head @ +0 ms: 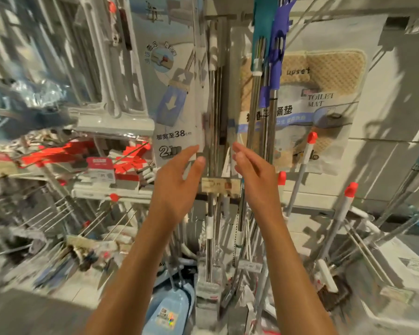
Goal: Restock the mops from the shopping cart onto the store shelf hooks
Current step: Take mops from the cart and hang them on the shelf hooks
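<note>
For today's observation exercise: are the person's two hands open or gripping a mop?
Open. The left hand and right hand show relaxed, spread fingers either side of the hanging mop poles, gripping nothing.

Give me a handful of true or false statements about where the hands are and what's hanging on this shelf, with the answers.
1. Both hands are raised with fingers relaxed, holding nothing. True: the left hand and right hand are empty.
2. The right hand grips a red-capped mop handle. False: the red-capped handle stands apart to its right.
3. A toilet mat package hangs right of the hands. True.
4. Metal mop poles hang between the two hands. True.
5. The purple mop handle lies on the floor. False: it hangs up high.
</note>
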A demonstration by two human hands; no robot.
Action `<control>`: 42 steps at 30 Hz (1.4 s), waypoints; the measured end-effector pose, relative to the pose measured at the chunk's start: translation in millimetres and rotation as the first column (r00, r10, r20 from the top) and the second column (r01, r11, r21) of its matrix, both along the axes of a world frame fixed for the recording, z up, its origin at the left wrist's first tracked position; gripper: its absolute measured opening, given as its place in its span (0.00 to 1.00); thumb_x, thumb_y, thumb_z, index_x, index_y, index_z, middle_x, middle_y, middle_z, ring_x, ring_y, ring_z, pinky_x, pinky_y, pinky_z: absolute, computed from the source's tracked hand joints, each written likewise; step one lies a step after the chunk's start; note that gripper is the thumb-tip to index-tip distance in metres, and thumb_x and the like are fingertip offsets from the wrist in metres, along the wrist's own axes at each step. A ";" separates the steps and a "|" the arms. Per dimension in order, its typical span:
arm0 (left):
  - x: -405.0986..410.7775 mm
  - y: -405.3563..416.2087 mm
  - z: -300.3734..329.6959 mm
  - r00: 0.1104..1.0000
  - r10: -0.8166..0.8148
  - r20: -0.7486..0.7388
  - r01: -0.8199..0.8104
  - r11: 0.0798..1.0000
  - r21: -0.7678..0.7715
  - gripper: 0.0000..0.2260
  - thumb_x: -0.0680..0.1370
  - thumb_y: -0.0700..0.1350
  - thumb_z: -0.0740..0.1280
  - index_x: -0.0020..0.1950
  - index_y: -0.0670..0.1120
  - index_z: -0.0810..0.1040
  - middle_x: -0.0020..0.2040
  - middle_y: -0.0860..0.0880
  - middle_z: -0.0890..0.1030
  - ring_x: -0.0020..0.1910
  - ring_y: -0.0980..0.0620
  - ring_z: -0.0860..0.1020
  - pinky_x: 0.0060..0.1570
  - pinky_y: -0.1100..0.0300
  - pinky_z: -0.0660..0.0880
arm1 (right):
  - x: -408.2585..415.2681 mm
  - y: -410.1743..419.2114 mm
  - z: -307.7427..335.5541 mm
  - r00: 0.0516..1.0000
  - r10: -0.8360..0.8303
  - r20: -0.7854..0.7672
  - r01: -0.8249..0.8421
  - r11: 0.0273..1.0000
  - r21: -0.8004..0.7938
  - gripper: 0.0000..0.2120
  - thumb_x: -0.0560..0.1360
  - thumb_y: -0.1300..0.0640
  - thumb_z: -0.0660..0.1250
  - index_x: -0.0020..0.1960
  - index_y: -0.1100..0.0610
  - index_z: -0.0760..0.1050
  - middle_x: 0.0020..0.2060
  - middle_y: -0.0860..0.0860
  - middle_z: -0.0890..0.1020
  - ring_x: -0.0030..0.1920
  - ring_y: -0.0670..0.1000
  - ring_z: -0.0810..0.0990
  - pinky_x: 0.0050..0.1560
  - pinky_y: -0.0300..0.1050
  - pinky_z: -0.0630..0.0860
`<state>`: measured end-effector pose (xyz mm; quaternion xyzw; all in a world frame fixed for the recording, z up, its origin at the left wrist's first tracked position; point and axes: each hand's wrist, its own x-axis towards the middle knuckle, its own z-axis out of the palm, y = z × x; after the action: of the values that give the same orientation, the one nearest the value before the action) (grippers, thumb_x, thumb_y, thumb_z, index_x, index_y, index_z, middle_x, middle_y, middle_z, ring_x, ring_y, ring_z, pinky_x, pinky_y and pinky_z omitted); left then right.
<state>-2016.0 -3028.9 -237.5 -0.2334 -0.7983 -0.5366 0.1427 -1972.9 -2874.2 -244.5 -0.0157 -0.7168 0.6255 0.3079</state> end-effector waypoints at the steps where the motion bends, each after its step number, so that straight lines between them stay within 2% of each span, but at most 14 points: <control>1: 7.3 -9.0 -4.9 0.999 0.017 -0.027 -0.017 1.000 -0.022 0.19 0.84 0.55 0.61 0.73 0.50 0.74 0.70 0.51 0.76 0.69 0.57 0.73 0.70 0.58 0.70 | 8.3 -7.6 -2.4 1.000 0.008 0.000 -0.008 1.000 0.022 0.17 0.83 0.53 0.62 0.70 0.52 0.75 0.64 0.42 0.79 0.62 0.33 0.75 0.60 0.30 0.74; 4: 31.4 -41.5 -20.7 0.984 0.072 -0.164 -0.094 0.987 -0.128 0.24 0.83 0.58 0.61 0.74 0.46 0.73 0.73 0.47 0.74 0.72 0.57 0.69 0.70 0.69 0.63 | 30.6 -34.1 -13.3 1.000 0.015 0.021 -0.017 0.993 0.114 0.17 0.82 0.51 0.62 0.71 0.49 0.74 0.63 0.39 0.77 0.59 0.27 0.73 0.57 0.22 0.68; 6: 48.5 -66.9 -29.8 0.963 0.131 -0.234 -0.180 0.962 -0.203 0.27 0.82 0.60 0.59 0.74 0.44 0.73 0.73 0.44 0.73 0.74 0.50 0.69 0.72 0.62 0.64 | 44.1 -56.3 -18.1 0.999 0.028 0.040 -0.034 0.988 0.148 0.18 0.82 0.49 0.63 0.71 0.49 0.73 0.67 0.42 0.76 0.62 0.30 0.73 0.61 0.24 0.68; 8: 70.4 -95.0 -32.3 0.953 0.212 -0.215 -0.262 0.934 -0.244 0.27 0.81 0.60 0.59 0.75 0.46 0.71 0.75 0.44 0.71 0.75 0.47 0.68 0.72 0.54 0.65 | 58.3 -82.0 -24.2 0.998 0.035 0.048 -0.043 0.982 0.187 0.21 0.80 0.44 0.63 0.71 0.48 0.73 0.69 0.42 0.75 0.66 0.34 0.72 0.67 0.32 0.69; 10: 93.4 -126.2 -36.4 0.942 0.291 -0.170 -0.329 0.904 -0.275 0.27 0.80 0.59 0.60 0.76 0.48 0.70 0.77 0.45 0.68 0.75 0.45 0.67 0.72 0.53 0.63 | 74.5 -110.7 -29.8 0.997 0.044 0.065 -0.058 0.971 0.234 0.25 0.77 0.41 0.60 0.72 0.47 0.72 0.70 0.40 0.73 0.70 0.39 0.70 0.71 0.39 0.67; 13: 131.0 -179.1 -45.6 0.921 0.373 -0.112 -0.389 0.866 -0.314 0.30 0.80 0.65 0.57 0.77 0.49 0.69 0.78 0.46 0.66 0.72 0.40 0.70 0.72 0.43 0.68 | 99.0 -159.9 -38.6 0.990 0.085 0.113 -0.115 0.947 0.299 0.28 0.76 0.39 0.59 0.74 0.48 0.70 0.74 0.42 0.70 0.73 0.40 0.65 0.73 0.40 0.62; 15: 157.7 -216.2 -57.3 0.897 0.433 -0.094 -0.438 0.837 -0.328 0.30 0.80 0.64 0.56 0.76 0.48 0.69 0.78 0.46 0.67 0.74 0.43 0.68 0.70 0.41 0.69 | 116.2 -195.4 -46.4 0.982 0.120 0.145 -0.164 0.923 0.348 0.31 0.76 0.37 0.59 0.75 0.48 0.68 0.75 0.43 0.67 0.75 0.41 0.63 0.74 0.40 0.59; 21: 235.2 -314.0 -85.8 0.793 0.609 -0.003 -0.564 0.732 -0.382 0.32 0.80 0.67 0.54 0.77 0.48 0.69 0.79 0.46 0.65 0.78 0.44 0.62 0.73 0.43 0.66 | 161.0 -295.3 -68.1 0.958 0.230 0.170 -0.284 0.838 0.466 0.31 0.77 0.37 0.59 0.75 0.51 0.69 0.76 0.46 0.67 0.76 0.44 0.63 0.71 0.36 0.58; 24: 274.0 -361.1 -94.6 0.720 0.693 0.010 -0.634 0.664 -0.396 0.31 0.79 0.62 0.56 0.77 0.48 0.68 0.79 0.45 0.64 0.78 0.44 0.61 0.74 0.45 0.63 | 180.8 -347.8 -76.4 0.929 0.330 0.166 -0.369 0.795 0.482 0.30 0.77 0.37 0.60 0.75 0.50 0.70 0.74 0.43 0.67 0.74 0.40 0.63 0.68 0.25 0.57; 26: 299.7 -392.5 -101.7 0.650 0.760 0.011 -0.694 0.600 -0.398 0.28 0.80 0.58 0.60 0.77 0.47 0.69 0.78 0.44 0.65 0.77 0.43 0.62 0.75 0.45 0.63 | 192.8 -382.9 -81.5 0.889 0.423 0.175 -0.452 0.751 0.482 0.31 0.76 0.35 0.59 0.75 0.48 0.69 0.75 0.43 0.67 0.75 0.41 0.63 0.70 0.28 0.59; 29: 335.7 -433.2 -111.8 0.530 0.848 0.016 -0.771 0.490 -0.406 0.26 0.81 0.59 0.63 0.74 0.44 0.72 0.76 0.41 0.68 0.75 0.39 0.66 0.73 0.43 0.65 | 209.2 -430.6 -89.2 0.824 0.532 0.195 -0.552 0.673 0.492 0.31 0.77 0.34 0.59 0.75 0.47 0.68 0.76 0.44 0.68 0.76 0.43 0.63 0.75 0.45 0.63; 32: 373.8 -467.5 -117.5 0.409 0.913 0.010 -0.830 0.376 -0.412 0.30 0.80 0.64 0.58 0.73 0.44 0.73 0.75 0.40 0.70 0.74 0.37 0.67 0.71 0.41 0.66 | 226.3 -478.6 -93.1 0.757 0.624 0.196 -0.618 0.583 0.528 0.30 0.77 0.35 0.59 0.75 0.49 0.69 0.75 0.45 0.69 0.76 0.44 0.64 0.73 0.41 0.61; 38: 432.5 -517.0 -125.3 0.158 0.987 0.017 -0.882 0.149 -0.447 0.32 0.78 0.63 0.56 0.75 0.44 0.71 0.76 0.41 0.69 0.75 0.39 0.66 0.73 0.41 0.65 | 252.1 -557.0 -98.8 0.575 0.797 0.186 -0.737 0.406 0.540 0.34 0.74 0.33 0.57 0.73 0.52 0.72 0.73 0.48 0.71 0.73 0.41 0.66 0.71 0.33 0.58; 42: 467.4 -538.7 -130.9 -0.008 1.000 -0.023 -0.895 -0.017 -0.446 0.32 0.78 0.63 0.53 0.71 0.41 0.75 0.72 0.37 0.73 0.71 0.36 0.71 0.69 0.41 0.69 | 268.7 -606.6 -105.3 0.430 0.885 0.182 -0.792 0.272 0.547 0.32 0.74 0.36 0.58 0.70 0.55 0.76 0.71 0.52 0.74 0.71 0.50 0.71 0.69 0.33 0.60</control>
<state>-1548.6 -3567.6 -368.4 0.4524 -0.8203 -0.1691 0.3064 -1704.2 -3480.8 -349.8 0.5057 -0.7351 0.4510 -0.0243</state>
